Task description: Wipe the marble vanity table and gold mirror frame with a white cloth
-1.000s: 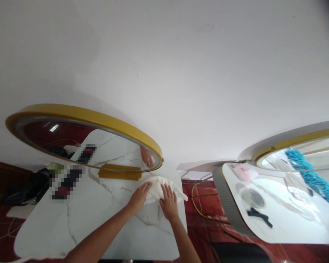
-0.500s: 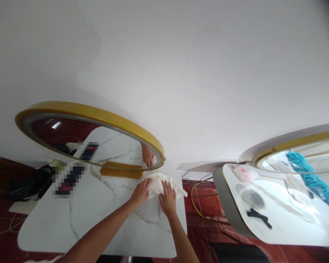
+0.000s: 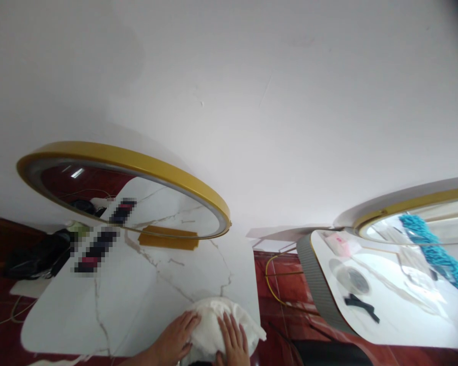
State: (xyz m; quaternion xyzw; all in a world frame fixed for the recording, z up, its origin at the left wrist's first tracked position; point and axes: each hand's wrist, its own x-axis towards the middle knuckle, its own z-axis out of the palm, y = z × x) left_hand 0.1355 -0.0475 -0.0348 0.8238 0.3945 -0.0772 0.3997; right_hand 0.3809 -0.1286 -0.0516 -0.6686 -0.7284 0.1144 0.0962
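Observation:
A bunched white cloth (image 3: 208, 330) lies on the marble-patterned white table (image 3: 145, 295), close to its front edge. My right hand (image 3: 234, 341) presses on top of it with the fingers stretched out flat. On the cloth's left side rests my left hand (image 3: 177, 338), fingers extended and touching the cloth, not wrapped round it. One loose corner of the cloth sticks out at the right edge of the table.
An oval gold-framed mirror (image 3: 137, 162) stands against the wall, with a gold base plate (image 3: 168, 239) on the table. A pixelated dark item (image 3: 97, 249) lies at left. A second table (image 3: 389, 320) at right bears a black strap (image 3: 362, 307) and a pink-white packet (image 3: 338, 244).
Both hands and the white cloth have come from beside the mirror base toward me, to the table's front edge. My hands' reflection has left the mirror.

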